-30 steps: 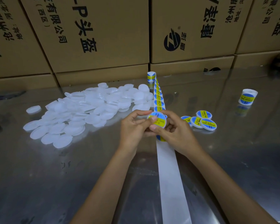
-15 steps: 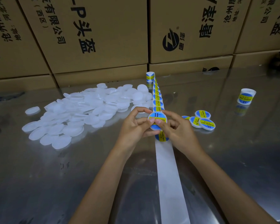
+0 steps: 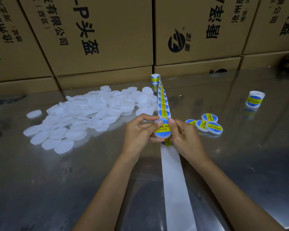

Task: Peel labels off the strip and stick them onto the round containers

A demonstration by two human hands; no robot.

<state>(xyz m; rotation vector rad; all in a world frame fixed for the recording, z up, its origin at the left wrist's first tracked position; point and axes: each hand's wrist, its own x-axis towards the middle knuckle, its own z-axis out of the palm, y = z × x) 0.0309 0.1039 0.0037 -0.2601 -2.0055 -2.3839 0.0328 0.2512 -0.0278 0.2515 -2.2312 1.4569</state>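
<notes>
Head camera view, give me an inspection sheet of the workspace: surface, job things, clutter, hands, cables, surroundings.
Surface: shiny metal table, reflective, smudged.
Job's things: label strip runs up the middle from a small roll at the back; bare backing trails toward the camera. Pile of unlabeled white containers at left. Four labeled containers at right. One container in hand with a label on it.
Clutter: second label roll standing far right.
Hands: left hand and right hand both grip the held container, thumbs on the label.
Cables: nothing seen.
Surroundings: stacked cardboard boxes with printed lettering behind the table.
</notes>
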